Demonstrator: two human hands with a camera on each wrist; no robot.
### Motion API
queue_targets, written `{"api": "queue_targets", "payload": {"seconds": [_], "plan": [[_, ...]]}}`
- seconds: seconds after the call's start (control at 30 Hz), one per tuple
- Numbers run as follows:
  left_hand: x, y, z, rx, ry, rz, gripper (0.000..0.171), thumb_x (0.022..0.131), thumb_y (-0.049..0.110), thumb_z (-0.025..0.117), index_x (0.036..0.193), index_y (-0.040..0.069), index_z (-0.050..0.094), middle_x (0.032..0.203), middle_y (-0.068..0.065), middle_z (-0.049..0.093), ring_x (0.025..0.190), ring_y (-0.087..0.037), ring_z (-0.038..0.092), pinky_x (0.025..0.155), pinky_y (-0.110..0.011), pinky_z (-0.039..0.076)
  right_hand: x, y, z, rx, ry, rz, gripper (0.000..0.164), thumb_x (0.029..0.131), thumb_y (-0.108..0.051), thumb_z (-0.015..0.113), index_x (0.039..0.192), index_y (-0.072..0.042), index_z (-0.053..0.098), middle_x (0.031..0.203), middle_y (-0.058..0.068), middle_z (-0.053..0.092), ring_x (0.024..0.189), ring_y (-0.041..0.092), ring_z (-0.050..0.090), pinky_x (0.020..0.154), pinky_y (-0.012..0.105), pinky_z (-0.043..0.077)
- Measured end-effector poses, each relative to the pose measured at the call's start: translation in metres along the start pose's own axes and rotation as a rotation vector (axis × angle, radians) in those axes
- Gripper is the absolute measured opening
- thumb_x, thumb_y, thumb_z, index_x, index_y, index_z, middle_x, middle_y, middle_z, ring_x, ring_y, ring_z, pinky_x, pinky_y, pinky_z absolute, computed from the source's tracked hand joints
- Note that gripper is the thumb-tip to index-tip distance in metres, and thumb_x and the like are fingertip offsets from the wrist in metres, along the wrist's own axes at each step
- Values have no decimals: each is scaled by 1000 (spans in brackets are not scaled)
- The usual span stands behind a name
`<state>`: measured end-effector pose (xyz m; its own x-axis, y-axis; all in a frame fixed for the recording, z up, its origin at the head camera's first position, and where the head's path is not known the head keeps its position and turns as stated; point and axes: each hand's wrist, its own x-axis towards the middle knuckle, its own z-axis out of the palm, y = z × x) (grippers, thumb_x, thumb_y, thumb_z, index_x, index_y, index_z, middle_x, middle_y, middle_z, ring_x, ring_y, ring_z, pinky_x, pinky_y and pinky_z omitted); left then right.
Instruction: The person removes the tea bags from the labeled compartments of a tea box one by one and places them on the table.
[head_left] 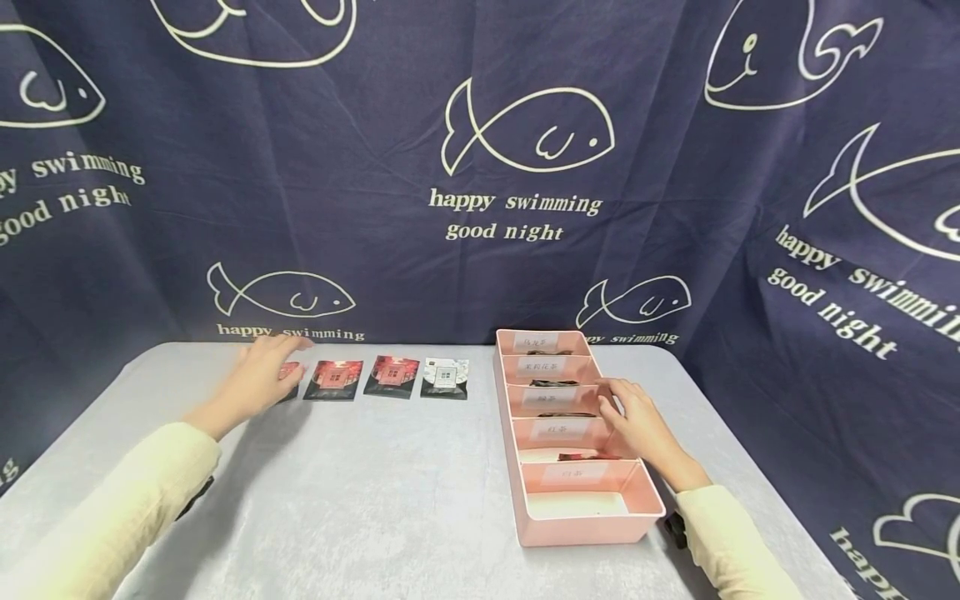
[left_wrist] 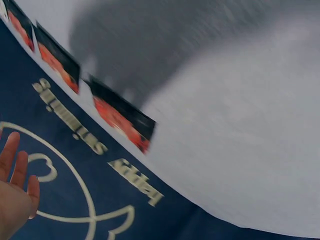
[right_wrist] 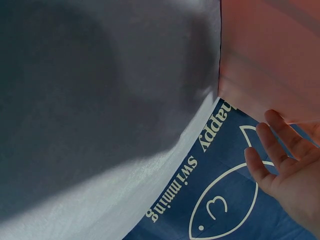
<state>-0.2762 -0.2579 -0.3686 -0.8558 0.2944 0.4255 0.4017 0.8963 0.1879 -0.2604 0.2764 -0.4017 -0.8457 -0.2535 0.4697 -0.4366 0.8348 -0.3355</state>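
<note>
1. On a clock laid over the table (head_left: 360, 500), with twelve at the dark curtain (head_left: 375, 242), the leftmost packet (left_wrist: 123, 116), red and black, lies flat near ten; a second red packet (head_left: 333, 381), a third red packet (head_left: 392, 377) and a white packet (head_left: 445, 379) carry the row just past twelve.
2. The left hand (head_left: 262, 375) is over the leftmost packet, fingers loosely extended, thumb apart, gripping nothing; whether a fingertip touches it cannot be told.
3. The right hand (head_left: 643, 421), fingers fairly straight, rests at the three-o'clock rim of the pink divided box (head_left: 588, 532), which stands near three; it holds no packet.
4. The packets look light, thin and glossy, so probably slippery and (lying so flat) awkward to get under.
5. A pinch at the six-o'clock edge seems best; squeezing mid-packet might crush whatever is inside.
</note>
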Motion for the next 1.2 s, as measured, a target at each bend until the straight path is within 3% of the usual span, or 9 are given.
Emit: {"api": "queue_targets", "payload": {"seconds": [0.23, 0.6, 0.83, 1.2], "plan": [[6, 35, 12, -26, -40, 87, 33, 87, 22, 57, 117, 8, 55, 117, -14, 59, 107, -34, 48, 88, -54, 32, 0, 2, 1, 13, -18, 13, 30, 87, -11, 54, 114, 2, 56, 108, 20, 60, 100, 35, 52, 88, 51, 39], [10, 91, 34, -18, -38, 263, 35, 85, 26, 61, 115, 8, 58, 116, -11, 60, 108, -30, 51, 92, -51, 35, -1, 2, 2, 24, -11, 11, 29, 87, -10, 54, 113, 3, 56, 109, 20, 59, 102, 35, 52, 90, 50, 38], [11, 125, 45, -93, -55, 348, 29, 83, 23, 63, 111, 16, 60, 110, 1, 62, 106, -21, 51, 91, -44, 35, -1, 2, 2, 21, -12, 14, 28, 87, -10, 54, 112, 4, 56, 109, 20, 60, 101, 35, 52, 89, 50, 39], [14, 170, 53, -96, -85, 459, 25, 87, 29, 57, 110, 21, 59, 108, 7, 60, 104, -16, 50, 87, -36, 36, 0, 2, 1, 9, -30, 30, 30, 88, -10, 53, 114, 4, 55, 109, 20, 59, 99, 35, 52, 88, 51, 39]]}}
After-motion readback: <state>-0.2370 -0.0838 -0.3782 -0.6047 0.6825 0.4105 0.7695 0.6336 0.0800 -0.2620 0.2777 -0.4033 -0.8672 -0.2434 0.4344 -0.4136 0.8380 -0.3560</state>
